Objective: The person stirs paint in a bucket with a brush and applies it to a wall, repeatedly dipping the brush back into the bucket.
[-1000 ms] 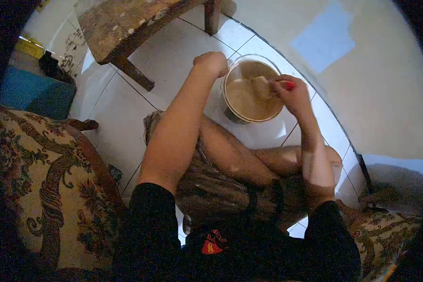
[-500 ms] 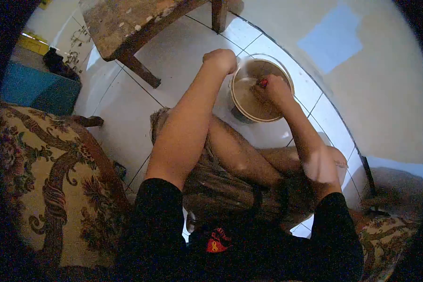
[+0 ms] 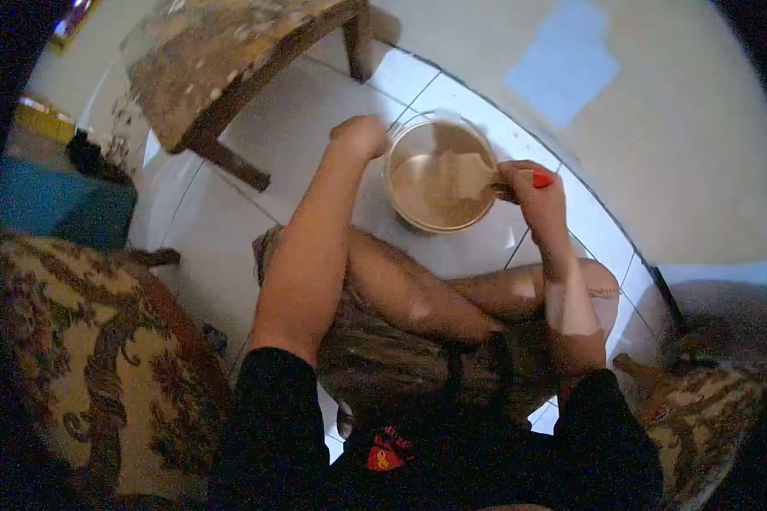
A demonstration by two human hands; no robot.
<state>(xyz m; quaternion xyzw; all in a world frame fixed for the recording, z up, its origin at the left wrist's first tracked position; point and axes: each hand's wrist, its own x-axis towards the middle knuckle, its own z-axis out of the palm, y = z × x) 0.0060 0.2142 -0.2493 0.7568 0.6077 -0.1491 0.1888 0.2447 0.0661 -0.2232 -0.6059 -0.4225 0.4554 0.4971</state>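
A round bucket (image 3: 443, 228) stands on the floor ahead of my crossed legs, holding something beige. My right hand (image 3: 533, 196) is closed round the handle of what looks like a paintbrush (image 3: 471, 176). Its wide, flat, beige head hangs over the right side of the bucket opening, and the handle's red end sticks out past my fingers. My left hand (image 3: 360, 138) is curled closed just outside the bucket's upper left rim, close to its wire handle. Whatever the left fingers grip, if anything, is hidden.
A worn wooden table or bench (image 3: 217, 72) stands at upper left. A patterned upholstered seat (image 3: 102, 366) lies at left, another (image 3: 707, 426) at lower right. The wall (image 3: 656, 153) bears a pale patch (image 3: 562, 64). A blue box-like object (image 3: 68, 200) sits at far left.
My right hand has come up out of the bucket to its right rim, bringing the paintbrush's head into sight. My left hand stays closed beside the bucket. The whole view has shifted slightly.
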